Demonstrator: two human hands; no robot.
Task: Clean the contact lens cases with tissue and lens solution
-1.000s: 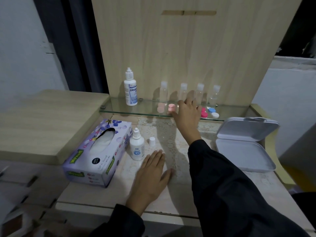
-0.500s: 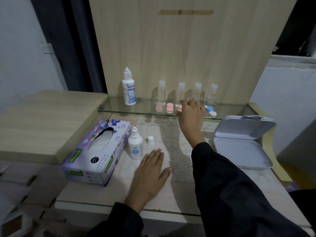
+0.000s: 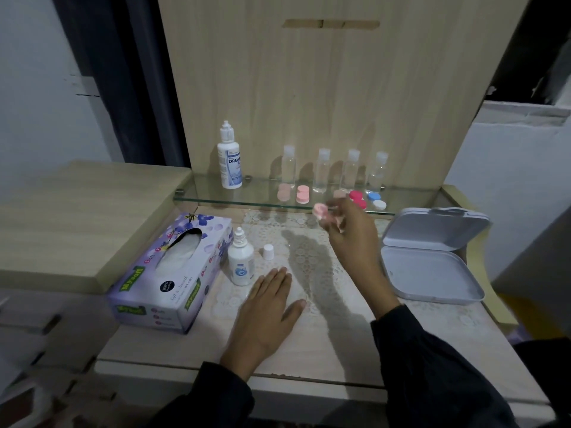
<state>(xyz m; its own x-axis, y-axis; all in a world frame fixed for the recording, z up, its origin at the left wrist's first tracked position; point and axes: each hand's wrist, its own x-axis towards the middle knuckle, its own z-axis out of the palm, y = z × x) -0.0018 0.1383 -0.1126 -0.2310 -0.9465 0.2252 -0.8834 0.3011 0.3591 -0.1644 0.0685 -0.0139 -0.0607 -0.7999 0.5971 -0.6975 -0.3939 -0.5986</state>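
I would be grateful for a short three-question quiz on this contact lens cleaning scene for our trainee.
1. True or false: the small solution bottle beside the tissue box has its cap on.
2. What does the right hand hold? A) a tissue B) a pink lens case C) a clear bottle
3. How many clear bottles stand on the glass shelf?
Key: 1 false, its white cap stands on the table beside it. 2 B. 3 four.
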